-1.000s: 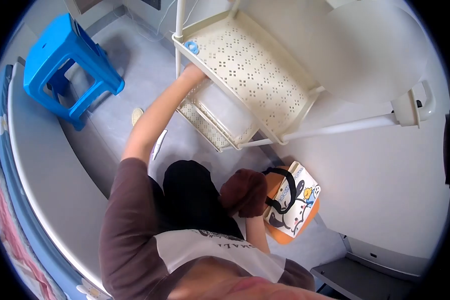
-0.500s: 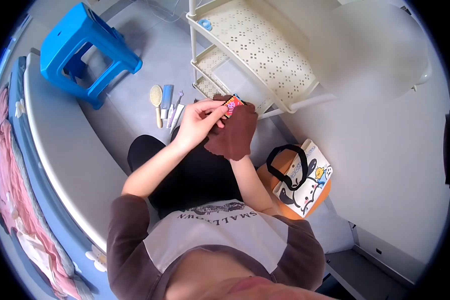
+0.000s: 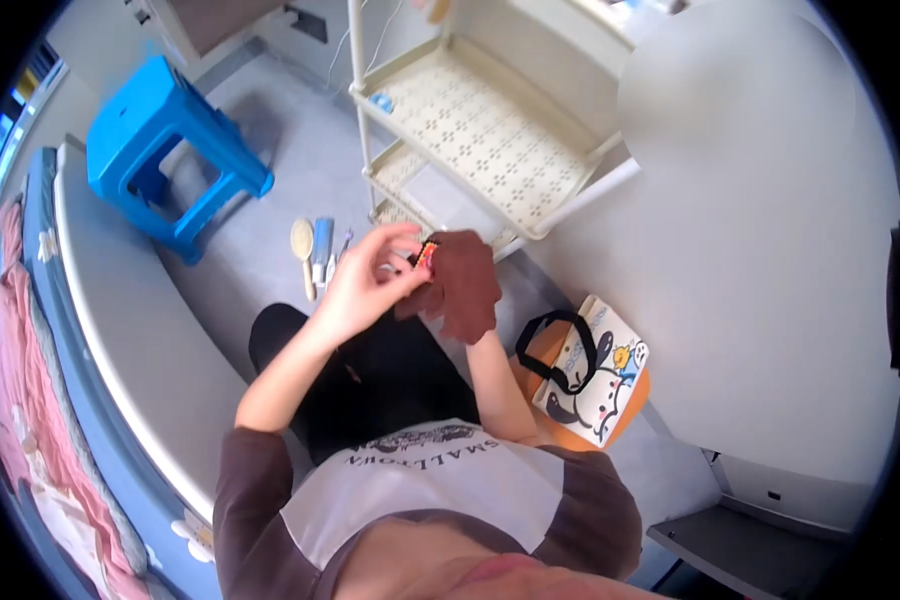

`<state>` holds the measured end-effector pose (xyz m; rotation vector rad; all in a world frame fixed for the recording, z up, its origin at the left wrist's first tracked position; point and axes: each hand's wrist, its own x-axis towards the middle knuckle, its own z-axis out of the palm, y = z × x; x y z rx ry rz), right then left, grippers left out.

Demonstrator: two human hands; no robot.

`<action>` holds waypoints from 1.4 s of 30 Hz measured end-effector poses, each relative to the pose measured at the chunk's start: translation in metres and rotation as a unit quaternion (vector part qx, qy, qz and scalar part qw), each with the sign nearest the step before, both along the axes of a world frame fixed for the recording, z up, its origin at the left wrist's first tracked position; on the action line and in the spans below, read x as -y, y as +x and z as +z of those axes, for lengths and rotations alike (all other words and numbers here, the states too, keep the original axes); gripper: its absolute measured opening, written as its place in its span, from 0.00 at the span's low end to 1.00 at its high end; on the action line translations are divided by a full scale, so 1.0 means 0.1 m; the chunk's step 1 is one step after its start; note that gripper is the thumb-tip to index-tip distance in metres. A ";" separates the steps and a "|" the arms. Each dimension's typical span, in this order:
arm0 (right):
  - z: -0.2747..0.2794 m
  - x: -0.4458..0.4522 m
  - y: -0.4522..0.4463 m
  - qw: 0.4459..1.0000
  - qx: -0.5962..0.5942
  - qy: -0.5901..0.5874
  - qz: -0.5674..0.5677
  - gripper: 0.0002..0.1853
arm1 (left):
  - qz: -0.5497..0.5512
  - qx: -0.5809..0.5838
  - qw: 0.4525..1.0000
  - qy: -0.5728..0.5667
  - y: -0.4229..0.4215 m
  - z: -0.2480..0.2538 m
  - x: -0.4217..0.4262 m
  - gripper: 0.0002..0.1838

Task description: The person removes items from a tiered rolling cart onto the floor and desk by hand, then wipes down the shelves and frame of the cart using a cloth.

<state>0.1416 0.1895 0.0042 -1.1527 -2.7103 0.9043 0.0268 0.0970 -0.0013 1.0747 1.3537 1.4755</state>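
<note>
My left hand point(image 3: 362, 285) is curled, its thumb and fingertips around a small, flat, multicoloured piece point(image 3: 427, 256) that looks beaded, with a dark edge. A reddish-brown cloth point(image 3: 467, 285) lies right against this piece. The cloth covers my right hand, so only the wrist and forearm show below it and the fingers are hidden. Both hands are close together in the air, above and beyond my black-trousered knees.
On the floor ahead lie a hairbrush point(image 3: 303, 246), a blue-capped tube point(image 3: 322, 243) and other slim items. A blue stool point(image 3: 165, 150) stands left, a cream shelf rack point(image 3: 490, 120) ahead. A cartoon tote bag point(image 3: 598, 385) rests on an orange round surface at right.
The multicoloured piece has tilted and shows less of its face. My left fingers have lifted and opened a little from it. The view has shifted, with the floor things lower in it.
</note>
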 end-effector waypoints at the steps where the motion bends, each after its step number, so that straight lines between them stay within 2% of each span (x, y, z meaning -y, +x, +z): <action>1: 0.00 0.03 0.04 0.999 -0.045 0.005 -0.024 0.13 | 0.000 -0.043 0.999 0.004 0.02 -0.04 0.01 0.24; 2: 0.00 0.06 0.08 0.995 -0.091 0.011 -0.046 0.12 | 0.017 -0.048 0.999 -0.001 0.05 -0.01 0.01 0.19; 4: 0.08 0.15 0.11 0.995 -0.032 0.094 -0.005 0.13 | 0.013 -0.195 0.981 0.008 0.05 0.05 0.00 0.15; 5: 0.03 0.15 0.09 0.970 -0.089 0.224 0.034 0.13 | -0.010 -0.276 0.961 0.018 0.08 0.20 0.00 0.13; 6: 0.03 0.15 0.13 0.969 -0.092 0.224 0.044 0.12 | -0.032 -0.354 0.934 0.027 0.11 0.34 0.01 0.11; 7: 0.06 0.14 0.17 0.968 -0.094 0.224 0.056 0.10 | -0.014 -0.437 0.894 0.098 0.11 0.33 -0.02 0.11; 8: 0.11 0.15 0.20 0.968 -0.094 0.223 0.069 0.09 | -0.041 -0.435 0.894 0.099 0.11 0.40 -0.05 0.11; 9: 0.05 0.15 0.22 0.983 -0.105 0.147 0.018 0.04 | -0.069 -0.433 0.893 0.099 0.10 0.52 -0.08 0.11; 11: 0.11 0.13 0.35 0.978 -0.175 0.113 0.013 0.04 | -0.112 -0.449 0.880 0.107 0.04 0.91 -0.13 0.11; 12: 0.15 0.12 0.42 0.973 -0.210 0.096 0.012 0.05 | -0.109 -0.414 0.898 0.106 0.01 1.19 -0.12 0.11; 13: -0.37 -0.03 0.46 0.970 -0.241 0.023 -0.010 0.08 | -0.109 -0.391 0.908 0.100 -0.06 1.44 -0.14 0.13; 15: -1.38 -0.31 0.52 0.942 -0.306 -0.118 -0.065 0.15 | -0.061 -0.317 0.931 0.173 -0.16 2.04 -0.24 0.17; 16: -1.35 -0.26 0.52 0.887 -0.407 -0.213 -0.043 0.14 | -0.044 -0.256 0.940 0.219 -0.22 2.23 -0.39 0.18; 18: -1.21 -0.12 0.51 0.719 -0.572 -0.396 0.010 0.15 | 0.022 -0.303 0.914 0.269 -0.32 2.60 -0.85 0.18; 20: -1.27 -0.08 0.50 0.785 -0.477 -0.384 0.095 0.14 | -0.077 -0.490 0.759 0.423 -0.48 2.79 -1.42 0.10; 21: -1.43 -0.12 0.49 0.909 -0.287 -0.266 0.145 0.13 | -0.065 -0.456 0.820 0.338 -0.45 2.84 -1.60 0.12; 22: -1.45 -0.12 0.55 0.934 -0.221 -0.224 0.167 0.13 | -0.053 -0.416 0.873 0.248 -0.37 2.87 -1.79 0.15; 23: -1.36 -0.11 0.58 0.944 -0.194 -0.207 0.168 0.13 | -0.040 -0.369 0.916 0.153 -0.27 2.88 -1.96 0.17; 24: -1.24 -0.10 0.63 0.939 -0.220 -0.217 0.150 0.13 | -0.027 -0.316 0.947 0.057 -0.20 2.86 -2.10 0.20; 27: -1.03 -0.03 0.74 0.924 -0.283 -0.230 0.110 0.13 | -0.009 -0.382 0.924 0.012 -0.09 2.74 -2.43 0.17; 30: -0.90 0.01 0.80 0.934 -0.295 -0.178 0.090 0.13 | 0.017 -0.487 0.872 0.032 -0.06 2.63 -2.61 0.13; 32: -0.79 0.03 0.81 0.951 -0.282 -0.104 0.074 0.14 | 0.035 -0.574 0.817 0.045 -0.04 2.60 -2.64 0.09; 34: -0.53 0.09 0.80 0.978 -0.206 0.007 0.026 0.14 | 0.040 -0.629 0.773 0.074 -0.01 2.61 -2.55 0.07; 36: -0.13 0.21 0.80 0.993 -0.039 0.113 -0.027 0.15 | 0.018 -0.654 0.749 0.106 -0.13 2.54 -2.73 0.08; 38: -0.03 0.17 0.90 0.987 -0.040 0.144 0.058 0.17 | 0.020 -0.682 0.722 0.109 -0.10 2.47 -2.71 0.09; 39: -0.26 0.16 0.91 0.984 -0.100 0.149 0.019 0.18 | 0.025 -0.687 0.717 0.115 -0.07 2.46 -2.64 0.09; 41: -1.09 -0.02 0.98 0.962 -0.266 -0.055 -0.013 0.18 | 0.051 -0.657 0.732 0.172 -0.01 2.51 -2.43 0.09; 42: -0.73 0.04 0.95 0.973 -0.223 -0.060 0.029 0.17 | 0.074 -0.619 0.747 0.231 0.01 2.56 -2.26 0.09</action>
